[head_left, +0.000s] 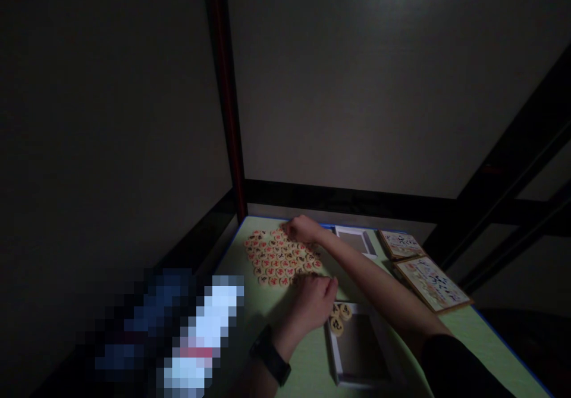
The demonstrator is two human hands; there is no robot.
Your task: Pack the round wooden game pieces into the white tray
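Many round Chinese chess pieces [272,255] with red or black characters lie flat in close rows on the green table. My right hand [303,229] reaches over their far edge, fingers curled down at the pieces there; what is under the fingertips is hidden. With a dark watch on its wrist, my left hand [313,301] is closed at the near edge of the rows, and its fingers hide whatever they hold. Just right of it is an open shallow box [338,359] with three black-marked pieces [336,325] in its far left corner.
A second open box [372,245] lies at the table's far side. Two decorated box lids [435,285] with writing rest along the right edge. Walls stand behind and left of the green table [307,365]. A blurred-out patch [203,332] is at lower left.
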